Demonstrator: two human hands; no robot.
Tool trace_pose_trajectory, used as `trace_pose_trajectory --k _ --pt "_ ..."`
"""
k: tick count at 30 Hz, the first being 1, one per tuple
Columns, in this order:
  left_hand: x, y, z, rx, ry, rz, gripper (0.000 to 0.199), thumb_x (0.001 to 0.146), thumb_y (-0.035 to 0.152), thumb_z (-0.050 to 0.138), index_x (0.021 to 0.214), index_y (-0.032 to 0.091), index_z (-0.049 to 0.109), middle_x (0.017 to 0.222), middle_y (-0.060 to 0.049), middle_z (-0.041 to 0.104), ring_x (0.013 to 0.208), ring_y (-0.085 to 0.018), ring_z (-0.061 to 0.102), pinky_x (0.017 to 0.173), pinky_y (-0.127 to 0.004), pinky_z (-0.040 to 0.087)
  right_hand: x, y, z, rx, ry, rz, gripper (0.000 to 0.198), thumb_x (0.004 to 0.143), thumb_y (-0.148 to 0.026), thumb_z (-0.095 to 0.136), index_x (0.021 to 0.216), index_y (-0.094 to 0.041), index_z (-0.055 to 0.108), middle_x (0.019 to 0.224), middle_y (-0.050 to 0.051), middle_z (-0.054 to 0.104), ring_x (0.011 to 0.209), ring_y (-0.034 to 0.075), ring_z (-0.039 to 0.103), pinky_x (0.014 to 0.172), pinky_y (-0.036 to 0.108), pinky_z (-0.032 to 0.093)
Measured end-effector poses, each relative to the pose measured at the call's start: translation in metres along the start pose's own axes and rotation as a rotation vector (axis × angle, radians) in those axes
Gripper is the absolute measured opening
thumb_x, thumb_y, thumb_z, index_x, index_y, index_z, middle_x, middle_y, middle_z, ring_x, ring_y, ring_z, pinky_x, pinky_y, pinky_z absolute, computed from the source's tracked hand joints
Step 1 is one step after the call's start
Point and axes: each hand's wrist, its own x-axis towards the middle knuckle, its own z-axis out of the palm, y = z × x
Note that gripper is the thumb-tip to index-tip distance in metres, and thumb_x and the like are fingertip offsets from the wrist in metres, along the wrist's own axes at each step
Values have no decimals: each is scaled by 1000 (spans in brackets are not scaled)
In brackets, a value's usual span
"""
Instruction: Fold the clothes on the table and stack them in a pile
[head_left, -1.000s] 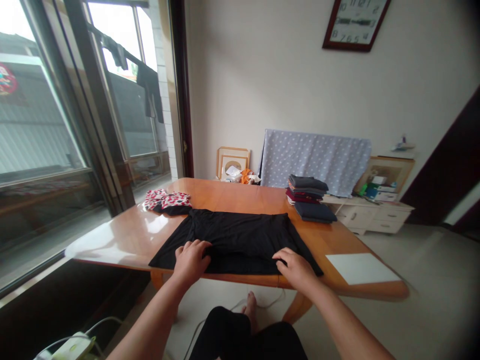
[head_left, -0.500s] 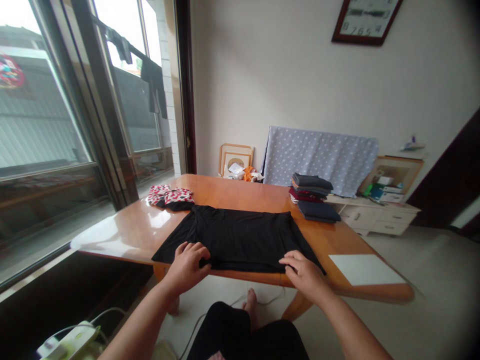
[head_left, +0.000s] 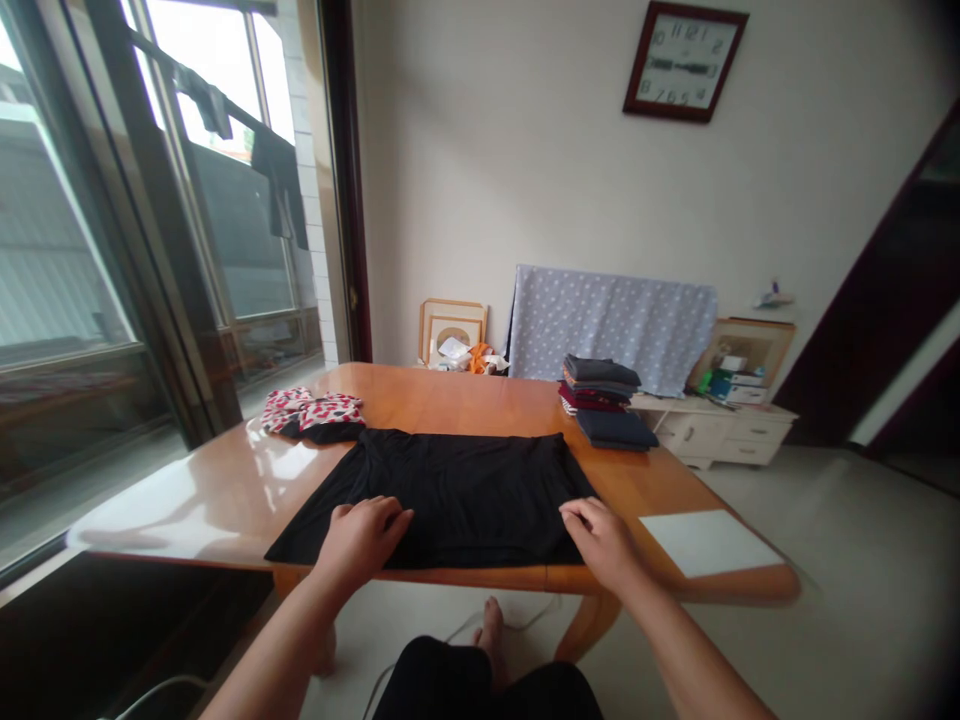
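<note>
A black garment lies spread over the front of the wooden table, its near edge along the table's edge. Over its near left part is my left hand, closed with the fingers curled against the thumb. My right hand is at the garment's near right side, fingers bent and pressed together. Whether cloth is caught in either hand cannot be seen against the black fabric. Behind the garment's far left corner is a folded piece of clothing, white with red and black patterning.
A stack of folded clothes stands at the table's far right, beside a dark blue folded garment. A white sheet lies near the right corner. A low white cabinet stands behind; glass doors are on the left.
The view has tilted up and turned slightly right, showing the whole wall clock. Both my hands have shifted a little away from the garment's near edge, fingers still curled.
</note>
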Motion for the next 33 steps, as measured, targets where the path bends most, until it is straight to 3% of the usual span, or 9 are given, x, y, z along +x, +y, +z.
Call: trace_pose_trajectory --k 2,4,8,11,14,18,24,29,33 --pt "11 -1 2 12 40 3 37 99 46 39 83 25 64 91 -4 69 93 -24 64 82 -36 38 14 16 -3 -76 121 94 35 94 -41 43 104 -23 71 105 9 71 97 23 66 87 33 50" --pt "23 -3 6 11 64 14 35 99 45 38 92 26 67 97 -6 69 97 -24 64 83 -36 40 29 31 -6 -178 155 229 38 93 -43 44 112 -21 68 110 11 70 102 25 65 90 35 49" --pt "43 -12 24 6 52 29 40 98 46 41 119 25 67 126 -10 66 117 -27 60 97 -38 42 58 45 -9 -359 40 489 53 92 -53 45 125 -15 63 118 19 68 113 31 63 94 43 47" --pt "47 -21 40 47 13 -9 53 95 55 44 133 23 61 147 -13 53 137 -32 46 111 -46 34 72 39 -3 -419 -35 591 65 91 -64 40 125 -13 62 121 24 66 113 36 63 92 48 48" --pt "44 -26 51 82 -21 -35 63 93 64 43 140 24 57 153 -11 47 145 -33 35 117 -50 25 78 30 9 -401 -86 536 71 90 -68 41 132 -13 56 127 24 63 112 37 64 89 48 49" --pt "44 -26 53 104 -59 -46 66 93 66 40 143 25 54 156 -10 44 147 -33 31 119 -51 22 75 31 21 -405 -117 378 55 94 -49 47 141 -20 49 125 18 67 113 30 65 90 41 48" --pt "51 -10 51 71 -81 -17 64 92 65 43 141 26 56 155 -10 45 147 -34 32 117 -52 25 65 53 12 -455 -68 386 46 94 -34 47 139 -26 50 116 14 72 100 28 70 81 37 49" --pt "51 6 41 59 -114 9 59 92 62 46 138 27 59 151 -12 49 142 -36 39 110 -54 33 62 75 -5 -468 -70 386 42 94 -47 46 127 -25 60 116 14 71 104 31 68 81 40 48" --pt "65 4 26 46 -89 26 50 94 55 45 130 25 63 137 -13 61 124 -33 57 99 -48 43 73 92 -16 -405 12 347 46 94 -56 42 116 -24 66 111 14 70 101 29 67 81 38 48"
